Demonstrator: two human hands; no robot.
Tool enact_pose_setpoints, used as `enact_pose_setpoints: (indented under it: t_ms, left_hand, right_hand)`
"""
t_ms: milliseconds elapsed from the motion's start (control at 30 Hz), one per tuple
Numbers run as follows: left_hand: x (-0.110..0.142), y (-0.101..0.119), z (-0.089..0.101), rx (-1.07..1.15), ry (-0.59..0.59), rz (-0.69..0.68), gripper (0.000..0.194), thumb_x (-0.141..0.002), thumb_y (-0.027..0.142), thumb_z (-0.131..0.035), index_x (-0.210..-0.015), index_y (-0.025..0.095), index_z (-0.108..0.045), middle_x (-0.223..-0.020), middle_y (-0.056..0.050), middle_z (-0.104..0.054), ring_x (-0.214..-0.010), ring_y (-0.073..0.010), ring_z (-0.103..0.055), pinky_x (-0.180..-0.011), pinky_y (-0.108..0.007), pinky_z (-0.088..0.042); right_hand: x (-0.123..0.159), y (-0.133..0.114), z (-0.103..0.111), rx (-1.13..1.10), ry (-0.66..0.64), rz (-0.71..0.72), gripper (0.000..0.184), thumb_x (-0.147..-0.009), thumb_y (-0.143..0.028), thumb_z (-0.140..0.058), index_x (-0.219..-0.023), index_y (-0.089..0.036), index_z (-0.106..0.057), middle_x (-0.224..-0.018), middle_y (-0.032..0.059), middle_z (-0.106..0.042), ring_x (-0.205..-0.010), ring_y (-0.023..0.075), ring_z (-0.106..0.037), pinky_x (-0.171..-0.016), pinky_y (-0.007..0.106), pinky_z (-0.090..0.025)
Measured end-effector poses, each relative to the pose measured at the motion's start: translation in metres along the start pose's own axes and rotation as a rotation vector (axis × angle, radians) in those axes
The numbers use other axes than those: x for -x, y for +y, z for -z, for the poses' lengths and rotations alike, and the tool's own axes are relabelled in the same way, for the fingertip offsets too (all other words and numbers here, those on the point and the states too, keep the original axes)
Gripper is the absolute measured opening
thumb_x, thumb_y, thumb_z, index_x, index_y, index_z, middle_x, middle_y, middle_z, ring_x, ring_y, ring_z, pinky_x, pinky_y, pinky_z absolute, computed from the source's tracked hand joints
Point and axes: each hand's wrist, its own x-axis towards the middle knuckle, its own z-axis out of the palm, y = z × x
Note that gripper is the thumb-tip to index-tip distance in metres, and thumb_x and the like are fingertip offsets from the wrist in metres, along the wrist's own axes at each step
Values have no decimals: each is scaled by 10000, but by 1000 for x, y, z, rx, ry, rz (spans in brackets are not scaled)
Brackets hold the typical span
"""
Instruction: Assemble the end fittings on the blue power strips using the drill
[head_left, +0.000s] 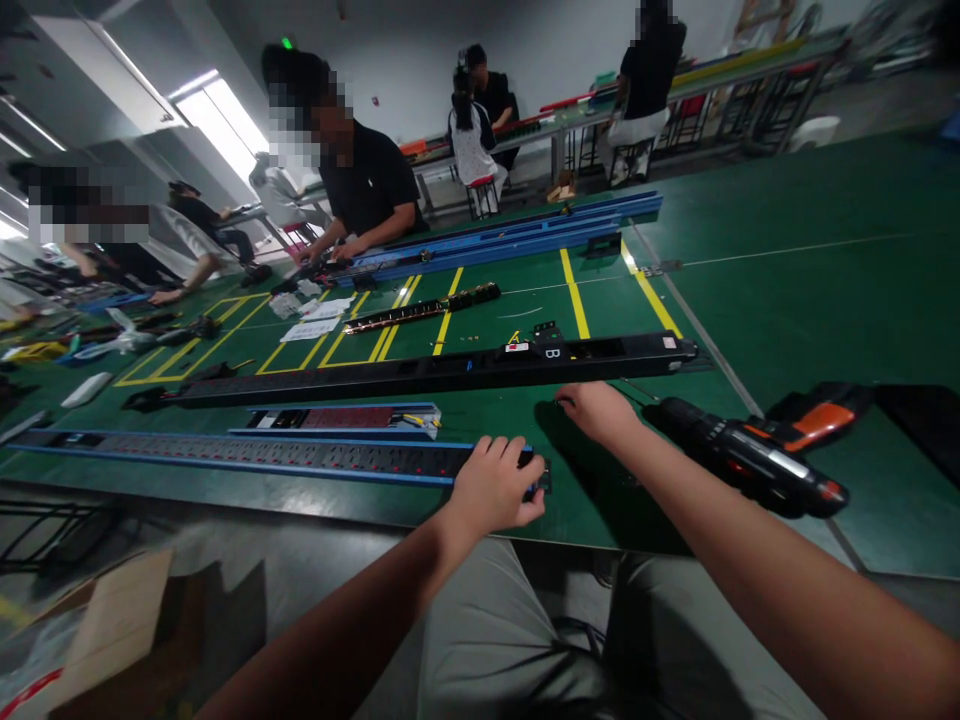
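My left hand (496, 484) is closed round the right end of a long blue-edged power strip (300, 455) with a row of sockets. A small black bracket (545, 477) sticks out past its fingers at that end. Over the green table my right hand (600, 410) is closed in a pinch. A tiny dark thing shows at its fingertips, too small to name. Behind both hands lies a long black power strip (420, 372). A black and orange cordless screwdriver (750, 455) rests beside my right forearm, its bit toward that hand.
A short blue channel (337, 420) with wires lies behind the blue strip. Farther back are a narrow circuit strip (420, 308), white papers (311, 328) and blue rails (510, 235). A co-worker (375, 185) works across the green table (810, 270). A cardboard box (112, 620) stands below left.
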Motion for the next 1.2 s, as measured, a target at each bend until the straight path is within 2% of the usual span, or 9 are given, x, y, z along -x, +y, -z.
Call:
enact_pose_setpoints:
  t_ms: [133, 233, 333, 467, 667, 867, 1000, 1133, 1200]
  left_hand:
    - [0, 0, -2, 10, -7, 5, 324, -765, 421, -541, -1026, 232, -583, -1099, -116, -530, -964, -295, -485, -805, -439, -356]
    - [0, 1, -2, 11, -6, 12, 314, -758, 404, -553, -1013, 224, -584, -1104, -116, -534, -978, -291, -486, -814, -430, -355]
    - [0, 2, -2, 8, -9, 9, 324, -745, 405, -570, -1010, 221, -587, -1119, -118, -532, -990, -291, -484, -818, -425, -355]
    - [0, 2, -2, 3, -13, 11, 361, -714, 420, -604, -1020, 227, -589, -1124, -115, -531, -995, -294, -483, -821, -425, -355]
    - [0, 2, -4, 12, 2, 15, 339, -734, 402, -577, -1024, 228, -593, -1118, -114, -533, -1001, -290, -481, -828, -424, -354]
    - [0, 3, -3, 13, -5, 18, 344, -716, 391, -594, -1015, 219, -595, -1129, -118, -531, -999, -293, -482, -827, -423, -353]
    - [0, 2, -3, 10, -10, 21, 347, -712, 399, -601, -1010, 222, -595, -1122, -115, -535, -1006, -293, -484, -832, -423, -356]
    - [0, 2, -5, 15, -5, 20, 333, -729, 391, -587, -1020, 230, -594, -1112, -113, -541, -1009, -290, -488, -829, -424, -362]
    - [1, 2, -5, 10, -8, 20, 336, -731, 384, -586, -1029, 230, -592, -1116, -113, -541, -1010, -290, -490, -829, -424, -364]
  right_hand:
    - [31, 4, -4, -512, 98, -105, 218, -798, -246, -579, -989, -168, -652, -898, 75, -709, -792, 182, -658, -697, 258, -502]
    - [66, -8, -14, -1007, -98, -110, 191, -783, -302, -585, -889, -163, -661, -825, 50, -707, -647, 142, -636, -534, 218, -503]
    - [94, -27, -30, -1223, -223, -107, 178, -764, -308, -585, -797, -153, -665, -710, 25, -689, -543, 118, -586, -466, 207, -477]
    - [105, -43, -51, -1239, -197, -120, 148, -749, -253, -572, -702, -143, -659, -658, 14, -665, -493, 92, -549, -496, 207, -475]
    - [99, -40, -58, -1258, -162, -180, 226, -748, -233, -567, -959, -172, -621, -752, 20, -685, -658, 147, -636, -509, 219, -490]
    - [100, -40, -49, -901, -140, -81, 152, -795, -227, -539, -766, -194, -685, -663, -19, -662, -475, 85, -535, -508, 200, -410]
    - [101, -45, -54, -932, -102, -44, 186, -796, -158, -494, -735, -180, -667, -722, 2, -666, -535, 99, -564, -546, 206, -429]
    - [102, -45, -61, -1043, -59, -118, 244, -796, -142, -495, -988, -188, -639, -766, 5, -686, -643, 124, -626, -630, 223, -480]
    - [102, -45, -60, -1028, -41, -122, 249, -795, -148, -513, -1003, -195, -642, -804, 8, -699, -686, 126, -639, -668, 226, -484]
